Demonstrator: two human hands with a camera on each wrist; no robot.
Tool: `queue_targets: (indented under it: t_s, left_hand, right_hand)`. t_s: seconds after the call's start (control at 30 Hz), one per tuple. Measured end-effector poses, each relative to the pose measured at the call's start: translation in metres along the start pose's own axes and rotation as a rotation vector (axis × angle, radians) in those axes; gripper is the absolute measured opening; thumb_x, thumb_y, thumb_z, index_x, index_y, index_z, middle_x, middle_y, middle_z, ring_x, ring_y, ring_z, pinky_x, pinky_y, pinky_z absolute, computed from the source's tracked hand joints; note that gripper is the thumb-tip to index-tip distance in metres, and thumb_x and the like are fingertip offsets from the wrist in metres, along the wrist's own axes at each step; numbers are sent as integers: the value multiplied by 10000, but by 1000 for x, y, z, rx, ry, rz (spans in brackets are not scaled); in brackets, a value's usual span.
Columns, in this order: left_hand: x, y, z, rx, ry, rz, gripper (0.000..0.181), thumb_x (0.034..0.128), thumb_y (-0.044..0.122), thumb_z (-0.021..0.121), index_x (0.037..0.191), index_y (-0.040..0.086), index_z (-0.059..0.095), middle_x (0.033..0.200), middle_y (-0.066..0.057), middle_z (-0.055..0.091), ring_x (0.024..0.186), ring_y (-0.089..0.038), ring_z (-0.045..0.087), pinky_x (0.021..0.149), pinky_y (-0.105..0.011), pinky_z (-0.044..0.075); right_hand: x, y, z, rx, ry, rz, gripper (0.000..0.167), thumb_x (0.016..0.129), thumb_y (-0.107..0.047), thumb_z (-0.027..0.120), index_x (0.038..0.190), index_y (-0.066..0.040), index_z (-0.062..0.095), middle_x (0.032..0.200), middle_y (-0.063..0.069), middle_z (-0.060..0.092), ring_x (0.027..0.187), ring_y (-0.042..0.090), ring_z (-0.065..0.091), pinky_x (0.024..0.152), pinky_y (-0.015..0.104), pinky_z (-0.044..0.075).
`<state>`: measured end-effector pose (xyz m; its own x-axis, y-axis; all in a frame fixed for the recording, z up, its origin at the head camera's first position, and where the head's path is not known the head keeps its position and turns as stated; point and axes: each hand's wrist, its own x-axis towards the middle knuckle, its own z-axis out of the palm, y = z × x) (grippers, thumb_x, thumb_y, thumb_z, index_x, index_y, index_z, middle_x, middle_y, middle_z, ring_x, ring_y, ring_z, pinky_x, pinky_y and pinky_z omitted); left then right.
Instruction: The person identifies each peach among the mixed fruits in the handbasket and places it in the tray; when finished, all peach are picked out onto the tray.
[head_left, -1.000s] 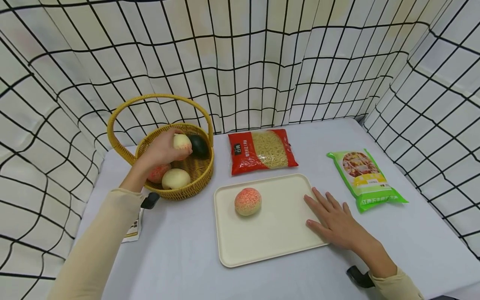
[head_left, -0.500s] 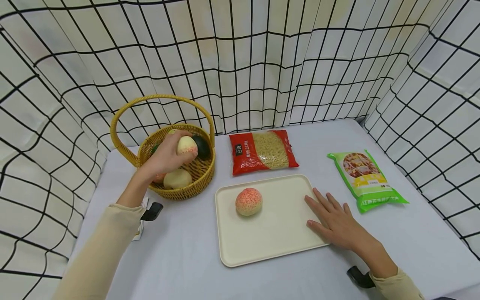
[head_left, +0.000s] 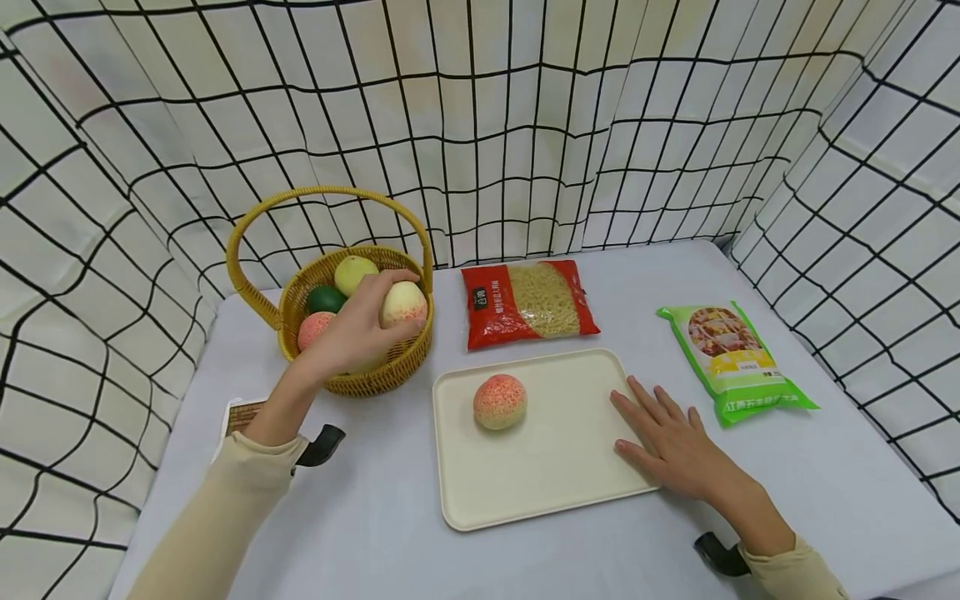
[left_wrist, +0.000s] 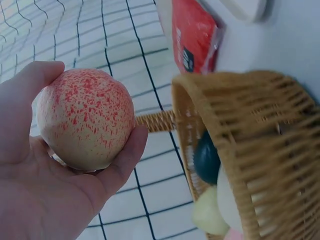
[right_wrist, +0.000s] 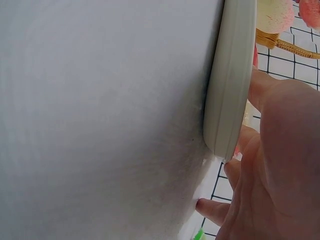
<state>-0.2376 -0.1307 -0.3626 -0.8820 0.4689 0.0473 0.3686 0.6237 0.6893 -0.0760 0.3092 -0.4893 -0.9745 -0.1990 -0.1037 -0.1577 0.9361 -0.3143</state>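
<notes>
My left hand [head_left: 354, 329] grips a pale peach [head_left: 405, 303] with red speckles, above the right side of a wicker basket [head_left: 386, 379]. In the left wrist view, thumb and fingers curl round this peach [left_wrist: 87, 120], which is apart from the basket rim. The basket holds a yellow-green fruit [head_left: 354, 273], a dark green fruit [head_left: 326, 299] and a pinkish peach [head_left: 315, 328]; my hand hides part of its contents. Another speckled peach [head_left: 499, 402] lies on a cream tray [head_left: 555, 467]. My right hand [head_left: 671, 446] rests with straight, spread fingers at the tray's right edge.
Behind the tray lies a red bag of pasta [head_left: 531, 304]. A green food packet [head_left: 733, 358] is at the right. Partly under my left forearm is a printed packet [head_left: 242, 415]. The basket's tall handle [head_left: 322, 192] arches up. Black netting [head_left: 525, 133] encloses the table.
My left hand has carried the peach rightward inside the basket's outline, toward its right rim, uncovering the fruits at the left. The right hand and tray have stayed still.
</notes>
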Motion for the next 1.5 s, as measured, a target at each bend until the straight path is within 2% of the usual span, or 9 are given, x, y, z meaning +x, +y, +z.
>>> queue_targets:
  t_s: [0.23, 0.43, 0.6, 0.77, 0.83, 0.97, 1.1, 1.27, 1.5]
  left_hand:
    - [-13, 22, 22, -19, -9, 73, 633, 1008, 265, 729, 1563, 166, 442, 1493, -167, 451, 1221, -334, 552, 956, -526, 580]
    - [-29, 41, 44, -87, -61, 139, 612, 995, 266, 760, 1532, 206, 472, 1459, -138, 458, 1153, -310, 573, 884, -409, 581]
    - [-41, 53, 62, -89, -93, 197, 617, 973, 259, 790, 1513, 234, 493, 1424, -95, 507, 1099, -243, 586, 849, -346, 564]
    - [-51, 62, 78, -83, -124, 214, 612, 967, 275, 799, 1502, 278, 501, 1386, -34, 519, 1059, -179, 592, 854, -320, 560]
    - [-55, 65, 84, -90, -145, 221, 602, 970, 292, 792, 1499, 295, 503, 1418, -8, 512, 1120, -163, 588, 898, -326, 562]
    - [-62, 69, 100, -92, -195, 257, 585, 975, 311, 774, 1493, 308, 503, 1484, 25, 486, 1232, -148, 561, 985, -364, 552]
    - [-68, 71, 117, -64, -239, 291, 576, 970, 315, 779, 1482, 306, 515, 1462, 20, 485, 1244, -154, 545, 976, -344, 548]
    - [-73, 66, 136, -5, -284, 287, 575, 961, 308, 793, 1476, 285, 537, 1428, -12, 498, 1264, -172, 530, 981, -335, 543]
    - [-77, 54, 156, 42, -319, 277, 537, 975, 302, 779, 1461, 222, 563, 1407, -25, 506, 1235, -164, 520, 981, -322, 524]
  right_hand:
    - [0, 0, 0, 2, -4, 2, 734, 1053, -605, 532, 1688, -312, 309, 1807, 80, 178, 1616, 535, 194, 1146, 895, 146]
    - [0, 0, 0, 1, -6, 1, 742, 1050, -608, 536, 1688, -305, 310, 1805, 87, 181, 1614, 538, 195, 1142, 899, 146]
    - [-1, 1, 0, 5, -5, -5, 733, 1057, -596, 531, 1689, -300, 306, 1805, 92, 180, 1612, 544, 195, 1138, 900, 148]
    - [-1, 2, 0, 3, -7, -11, 730, 1062, -597, 521, 1692, -306, 296, 1807, 88, 173, 1612, 544, 194, 1131, 903, 156]
    - [0, 2, -1, 3, -9, -11, 731, 1062, -601, 518, 1694, -310, 291, 1808, 85, 168, 1614, 541, 190, 1132, 903, 155]
    - [0, 2, -1, 5, -11, -10, 735, 1063, -602, 517, 1696, -311, 285, 1810, 83, 159, 1619, 537, 180, 1136, 901, 147]
    - [0, 3, 0, 3, -9, -11, 735, 1063, -599, 518, 1696, -310, 284, 1810, 84, 157, 1618, 539, 179, 1135, 902, 148]
    - [1, 3, 0, -6, -9, -10, 734, 1061, -599, 520, 1695, -312, 286, 1809, 89, 161, 1616, 542, 183, 1134, 902, 153]
    - [0, 2, 1, -3, -16, -11, 733, 1061, -600, 523, 1695, -319, 284, 1810, 86, 157, 1616, 541, 182, 1135, 902, 148]
